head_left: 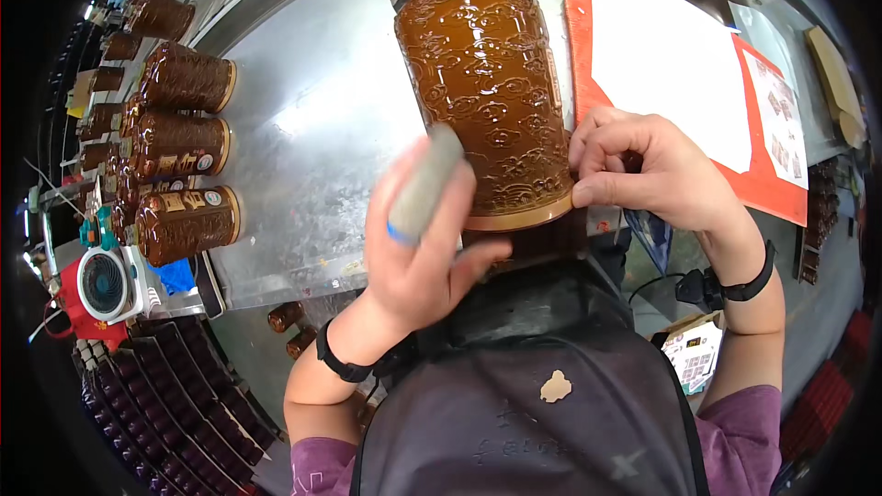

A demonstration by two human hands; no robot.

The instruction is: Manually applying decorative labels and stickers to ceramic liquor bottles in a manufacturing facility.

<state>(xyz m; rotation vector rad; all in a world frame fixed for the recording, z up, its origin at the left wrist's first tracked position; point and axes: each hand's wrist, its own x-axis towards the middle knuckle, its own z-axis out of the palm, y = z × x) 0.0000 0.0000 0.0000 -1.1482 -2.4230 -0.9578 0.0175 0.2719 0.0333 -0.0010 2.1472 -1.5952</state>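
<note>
A large brown embossed ceramic bottle (pixel 487 83) lies on its side on the metal table (pixel 322 129), its base toward me. My right hand (pixel 643 170) grips the bottle's base rim at the right, thumb along the edge. My left hand (pixel 418 248) holds a grey block-shaped pad (pixel 424 186) with a blue edge, raised just left of the bottle's base and touching or nearly touching it.
Several similar brown bottles (pixel 184 147) lie in rows at the left of the table. A small white fan (pixel 106 285) stands at the left edge. Red and white paper sheets (pixel 680 64) lie at the right. Dark boxes (pixel 175 404) are stacked lower left.
</note>
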